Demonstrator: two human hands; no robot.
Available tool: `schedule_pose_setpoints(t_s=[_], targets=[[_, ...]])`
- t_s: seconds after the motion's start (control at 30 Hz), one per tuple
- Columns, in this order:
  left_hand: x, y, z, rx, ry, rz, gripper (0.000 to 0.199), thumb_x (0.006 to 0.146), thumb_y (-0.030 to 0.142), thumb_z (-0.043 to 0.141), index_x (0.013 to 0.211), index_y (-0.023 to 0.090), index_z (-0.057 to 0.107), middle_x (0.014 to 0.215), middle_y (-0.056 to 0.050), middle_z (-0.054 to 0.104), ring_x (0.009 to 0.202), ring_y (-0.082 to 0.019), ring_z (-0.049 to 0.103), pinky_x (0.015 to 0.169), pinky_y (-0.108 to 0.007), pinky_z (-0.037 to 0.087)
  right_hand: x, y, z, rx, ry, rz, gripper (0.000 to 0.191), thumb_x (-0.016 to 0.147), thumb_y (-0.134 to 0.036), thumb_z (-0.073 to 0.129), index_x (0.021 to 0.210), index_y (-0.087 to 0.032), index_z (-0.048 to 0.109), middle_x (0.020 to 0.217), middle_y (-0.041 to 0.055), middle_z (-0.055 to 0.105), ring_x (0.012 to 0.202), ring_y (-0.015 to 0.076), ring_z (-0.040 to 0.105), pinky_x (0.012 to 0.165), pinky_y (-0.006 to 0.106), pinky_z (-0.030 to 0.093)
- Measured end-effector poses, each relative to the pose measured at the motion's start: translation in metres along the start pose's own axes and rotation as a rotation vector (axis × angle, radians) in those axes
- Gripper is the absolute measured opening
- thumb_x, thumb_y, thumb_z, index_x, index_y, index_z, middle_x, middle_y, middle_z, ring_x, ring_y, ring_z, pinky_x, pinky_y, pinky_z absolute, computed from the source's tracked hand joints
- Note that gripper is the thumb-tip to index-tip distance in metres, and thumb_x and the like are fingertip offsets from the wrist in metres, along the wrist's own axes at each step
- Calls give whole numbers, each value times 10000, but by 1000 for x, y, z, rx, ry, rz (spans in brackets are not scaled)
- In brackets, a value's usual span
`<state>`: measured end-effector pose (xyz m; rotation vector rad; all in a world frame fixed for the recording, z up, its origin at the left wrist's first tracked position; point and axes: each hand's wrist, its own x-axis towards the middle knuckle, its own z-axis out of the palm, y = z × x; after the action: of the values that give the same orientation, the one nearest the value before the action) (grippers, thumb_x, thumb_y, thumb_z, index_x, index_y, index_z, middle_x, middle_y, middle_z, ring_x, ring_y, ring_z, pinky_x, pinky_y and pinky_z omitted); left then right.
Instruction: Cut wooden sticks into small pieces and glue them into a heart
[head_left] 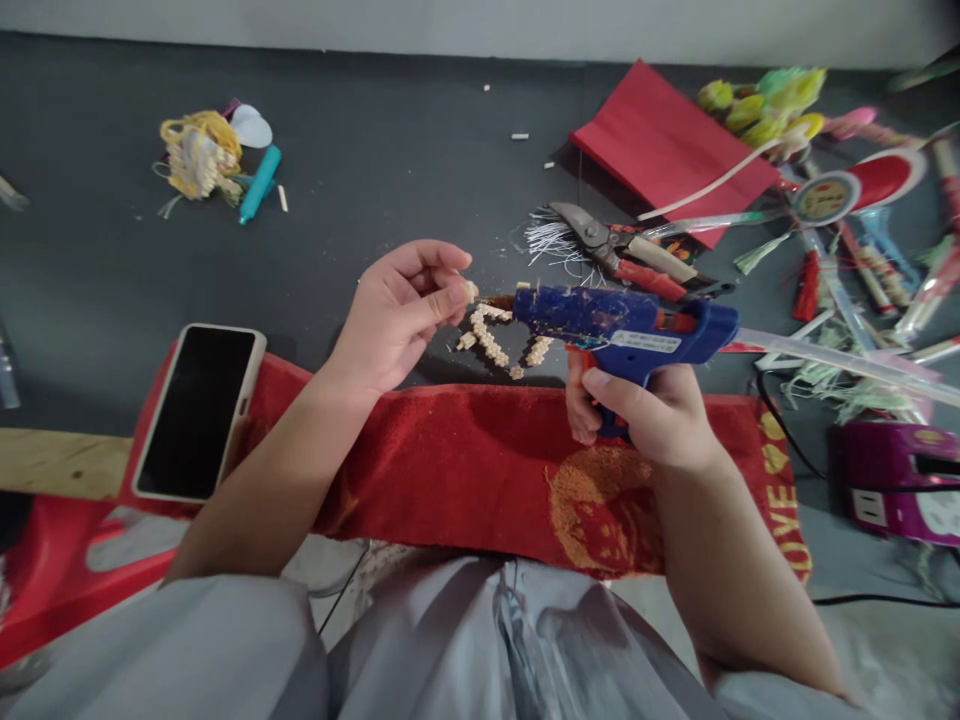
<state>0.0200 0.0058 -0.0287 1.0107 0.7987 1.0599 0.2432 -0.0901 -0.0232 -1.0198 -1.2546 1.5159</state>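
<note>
My right hand [645, 410] is wrapped round the handle of a blue glue gun [592, 315], its nozzle facing left and a clear glue stick [840, 362] reaching out of its back. At the nozzle's tip, my left hand [412, 310] pinches a small cream piece [470, 292] between thumb and fingertips. Just below the nozzle, a cream beaded shape [491, 340] lies on the dark table, partly behind the gun.
A red towel [465, 470] runs along the near edge, with a phone [199, 410] at left. Pliers [600, 240], red paper [667, 150] and a purple device [892, 475] lie right. A yellow bundle [196, 155] and teal tube [260, 185] sit back left.
</note>
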Motion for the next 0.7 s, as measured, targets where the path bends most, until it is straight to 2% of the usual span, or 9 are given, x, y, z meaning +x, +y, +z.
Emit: schedule_pose_setpoints(t_s=[0.4,0.7], targets=[[0,-2,1,-4,-49,23,264,655,191,903,821,184,697,652,46,609,572,-51,584,546,-166,499,-1,0,2,-8,55,29,421,896,-466,689,601,-186,579,511,-19,567,431,99,528,428,256,434],[-1,0,2,21,-31,22,266,666,210,900,820,180,685,639,50,587,581,-59,583,571,-192,502,0,0,1,-11,47,42,426,897,-464,689,595,-184,580,513,-20,566,435,96,526,431,257,429]])
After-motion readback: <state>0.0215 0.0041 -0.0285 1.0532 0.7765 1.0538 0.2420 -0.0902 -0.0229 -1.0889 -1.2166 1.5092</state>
